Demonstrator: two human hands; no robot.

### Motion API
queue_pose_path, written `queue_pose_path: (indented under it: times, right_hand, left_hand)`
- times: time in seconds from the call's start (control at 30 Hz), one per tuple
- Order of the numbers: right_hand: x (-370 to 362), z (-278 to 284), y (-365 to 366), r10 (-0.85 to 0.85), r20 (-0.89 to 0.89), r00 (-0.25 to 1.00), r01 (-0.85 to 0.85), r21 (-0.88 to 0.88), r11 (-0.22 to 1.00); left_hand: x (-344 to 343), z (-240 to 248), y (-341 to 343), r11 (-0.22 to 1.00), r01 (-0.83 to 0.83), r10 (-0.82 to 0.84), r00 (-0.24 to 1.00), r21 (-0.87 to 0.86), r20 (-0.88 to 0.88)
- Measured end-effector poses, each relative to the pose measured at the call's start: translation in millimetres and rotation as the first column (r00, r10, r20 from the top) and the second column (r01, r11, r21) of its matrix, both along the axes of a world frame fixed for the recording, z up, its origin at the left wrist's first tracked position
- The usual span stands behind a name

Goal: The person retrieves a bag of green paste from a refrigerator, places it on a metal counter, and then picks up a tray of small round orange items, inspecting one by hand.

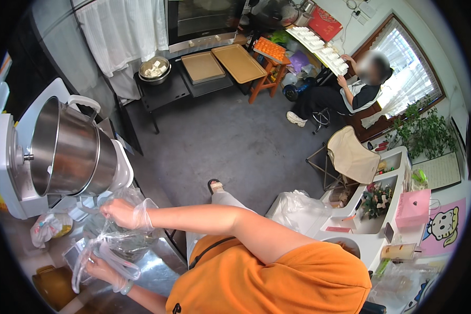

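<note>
Steel counter (157, 269) at lower left: both gloved hands grip a clear plastic bag (115, 243), right hand (121, 213) pinching its top, left hand (103, 272) closed around its lower edge. Pink box (412, 208) sits lower right.

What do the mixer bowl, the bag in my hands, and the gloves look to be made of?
Mixer bowl: brushed stainless steel by its grey sheen and streaked reflections. Bag: thin clear plastic film, crinkled and glossy, with dark contents showing through. Gloves on the left hand and right hand: loose transparent disposable plastic, probably polyethylene, wrinkled at the cuffs.
</note>
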State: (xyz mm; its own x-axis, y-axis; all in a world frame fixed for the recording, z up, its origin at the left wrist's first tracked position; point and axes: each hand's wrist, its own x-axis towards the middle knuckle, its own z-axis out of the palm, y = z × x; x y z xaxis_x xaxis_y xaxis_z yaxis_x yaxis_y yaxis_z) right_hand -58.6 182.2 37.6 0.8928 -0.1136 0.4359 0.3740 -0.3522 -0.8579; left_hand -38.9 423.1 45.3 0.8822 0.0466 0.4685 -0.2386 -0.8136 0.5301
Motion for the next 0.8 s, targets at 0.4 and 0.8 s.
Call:
queue_pose_path:
  times: [0.4, 0.8]
  right_hand:
    - [-0.7, 15.1, -26.2, -0.108, -0.076, 0.991, 0.123, 0.24, 0.963]
    - [-19.2, 23.1, -65.0, 0.059, -0.251, 0.966, -0.04, 0.08, 0.996]
  left_hand:
    - [0.3, 28.8, 2.1, 0.998, 0.021, -0.032, 0.977, 0.053, 0.209]
    - [-3.8, 44.8, 1.9, 0.998, -0.047, 0.046, 0.999, -0.038, -0.02]
